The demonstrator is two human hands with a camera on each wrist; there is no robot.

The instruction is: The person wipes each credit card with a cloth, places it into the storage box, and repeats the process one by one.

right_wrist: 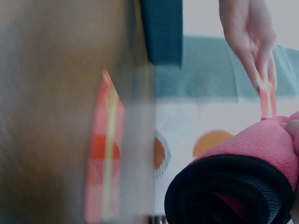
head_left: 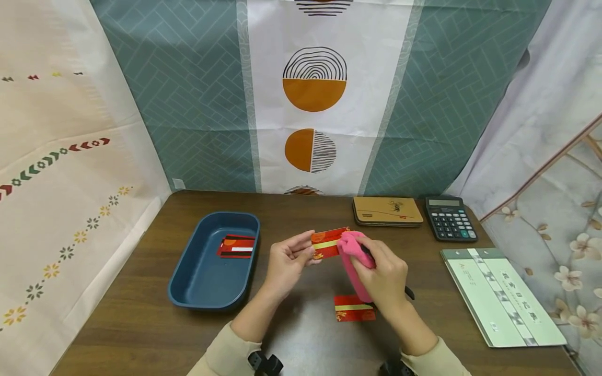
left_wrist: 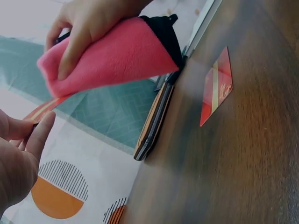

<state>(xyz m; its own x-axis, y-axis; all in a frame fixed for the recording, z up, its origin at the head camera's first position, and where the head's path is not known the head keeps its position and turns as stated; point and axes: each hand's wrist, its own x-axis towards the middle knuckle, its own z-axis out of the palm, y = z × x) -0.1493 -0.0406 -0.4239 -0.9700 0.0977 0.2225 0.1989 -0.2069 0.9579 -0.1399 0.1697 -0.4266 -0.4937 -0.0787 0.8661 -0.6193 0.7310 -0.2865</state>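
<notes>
Between thumb and fingers, my left hand pinches the left end of a red card with a yellow stripe, raised above the table. A folded pink cloth with black edging is gripped in my right hand. The cloth covers the card's right end, so that end is hidden. Below the cloth, a second red card with a yellow stripe lies flat on the table; in the left wrist view this lying card is apart from both hands.
Left of my hands stands a blue tray with red cards in it. At the back right lie a tan flat case and a black calculator. A pale green folder lies along the table's right side. Patterned cloth hangs behind.
</notes>
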